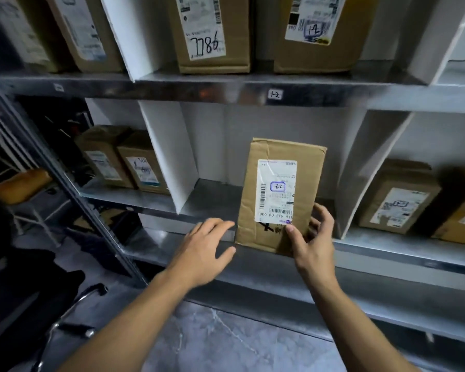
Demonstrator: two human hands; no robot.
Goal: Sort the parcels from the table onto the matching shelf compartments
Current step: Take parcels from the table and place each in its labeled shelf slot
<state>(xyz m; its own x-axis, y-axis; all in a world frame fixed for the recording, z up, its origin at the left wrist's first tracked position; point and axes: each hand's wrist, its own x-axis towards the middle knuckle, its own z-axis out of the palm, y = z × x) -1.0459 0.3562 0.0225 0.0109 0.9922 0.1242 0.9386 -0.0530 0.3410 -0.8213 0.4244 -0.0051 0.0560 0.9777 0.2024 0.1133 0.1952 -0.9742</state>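
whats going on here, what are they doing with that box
A person is sorting parcels onto a metal shelf. Their right hand grips the lower right corner of a brown parcel standing upright at the front edge of a middle compartment. The left hand is open beside the parcel's lower left edge. Other parcels stand in the neighbouring compartments.

Both bare forearms reached forward and up from the bottom of the view. The left hand [210, 245] lay palm down, fingers loosely extended and thumb apart below them, fingertips just beside the parcel [279, 194]. The right hand [313, 237] gripped the parcel's lower right corner, thumb on its front, fingers curled round its edge.
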